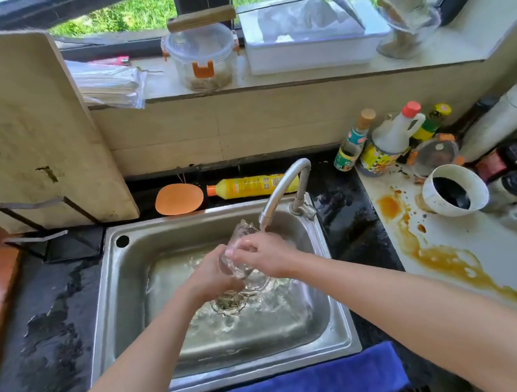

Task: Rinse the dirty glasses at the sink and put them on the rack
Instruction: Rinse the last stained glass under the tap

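Over the steel sink (126,298), both my hands hold one clear glass (239,236) tilted under the tap (279,193). My left hand (210,276) grips it from below and the left. My right hand (263,256) curls over its right side, fingers on the glass wall. Water runs from the spout onto the glass and splashes into the basin. A second clear glass piece (231,301) lies in the water beneath my hands, partly hidden. A black wire rack (55,237) stands on the counter left of the sink, holding a pale cutting board (22,134).
An orange sponge (178,198) and a yellow detergent bottle (249,186) lie behind the sink. Sauce bottles (385,143) and a white cup (453,190) crowd the right counter, which has an orange spill (436,254). A blue cloth (308,386) lies on the front edge.
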A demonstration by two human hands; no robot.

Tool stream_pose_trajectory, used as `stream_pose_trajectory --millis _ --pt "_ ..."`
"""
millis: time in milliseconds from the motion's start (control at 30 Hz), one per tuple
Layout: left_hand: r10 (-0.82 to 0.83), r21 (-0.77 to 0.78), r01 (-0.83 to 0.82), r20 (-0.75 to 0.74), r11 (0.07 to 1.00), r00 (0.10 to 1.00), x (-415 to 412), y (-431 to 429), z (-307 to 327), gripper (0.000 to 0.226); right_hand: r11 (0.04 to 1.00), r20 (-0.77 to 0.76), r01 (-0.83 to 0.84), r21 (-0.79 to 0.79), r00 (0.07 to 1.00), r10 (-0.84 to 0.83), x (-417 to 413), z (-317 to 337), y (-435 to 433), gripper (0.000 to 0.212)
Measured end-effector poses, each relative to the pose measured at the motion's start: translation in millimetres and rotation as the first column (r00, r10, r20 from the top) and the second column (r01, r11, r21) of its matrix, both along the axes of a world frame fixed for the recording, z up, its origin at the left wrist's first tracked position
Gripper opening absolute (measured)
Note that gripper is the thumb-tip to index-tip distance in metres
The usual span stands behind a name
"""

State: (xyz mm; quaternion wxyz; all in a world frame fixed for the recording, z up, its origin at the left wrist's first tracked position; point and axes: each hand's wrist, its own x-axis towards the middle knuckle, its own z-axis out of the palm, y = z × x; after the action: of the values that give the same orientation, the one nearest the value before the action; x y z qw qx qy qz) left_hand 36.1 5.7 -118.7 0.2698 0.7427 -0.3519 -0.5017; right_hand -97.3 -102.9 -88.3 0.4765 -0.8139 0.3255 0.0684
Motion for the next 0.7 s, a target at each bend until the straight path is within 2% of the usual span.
stream_pose_trajectory --millis 100,200,267,400,467,533,600,700 --pt "-0.012 0.050 0.013 -0.019 0.999 1.000 1.8 1.0 4.2 0.051 0.993 -0.014 -0.038 0.115 0.999 0.040 -8.0 -2.5 -2.2 0.038" --pt "0.029 0.083 -0.022 -0.076 0.996 0.997 1.4 4.8 4.9 0.057 0.953 0.026 0.231 0.195 0.970 -0.241 -16.7 -2.2 -15.1 0.038" --pt "0.065 0.084 -0.054 -0.125 0.995 0.990 -4.3 4.0 7.0 0.055 0.903 0.011 0.337 0.266 0.936 -0.353 -12.1 -1.6 -11.9 0.042" --pt "0.151 0.102 -0.129 -0.257 0.986 0.954 -6.8 9.6 11.2 0.057 0.913 0.001 0.223 0.341 0.971 -0.238 -12.7 8.7 -17.9 0.047" --pt "0.277 0.114 -0.252 -0.377 0.961 0.884 -1.7 16.1 8.4 0.066 0.898 -0.025 0.226 0.377 0.972 -0.234 -15.8 13.9 -26.0 0.041" --pt "0.392 0.142 -0.369 -0.456 0.918 0.799 -1.9 14.4 5.7 0.072 0.840 -0.047 0.334 0.427 0.936 -0.348 -12.3 13.7 -26.4 0.037" --pt "0.532 0.217 -0.501 -0.526 0.838 0.663 -10.2 6.2 6.3 0.056 0.780 -0.057 0.402 0.480 0.901 -0.430 -4.5 12.3 -23.6 0.032" --pt "0.691 0.393 -0.588 -0.559 0.707 0.458 -16.5 0.3 5.8 0.038 0.770 -0.084 0.371 0.520 0.919 -0.386 -2.5 16.1 -23.1 0.031"
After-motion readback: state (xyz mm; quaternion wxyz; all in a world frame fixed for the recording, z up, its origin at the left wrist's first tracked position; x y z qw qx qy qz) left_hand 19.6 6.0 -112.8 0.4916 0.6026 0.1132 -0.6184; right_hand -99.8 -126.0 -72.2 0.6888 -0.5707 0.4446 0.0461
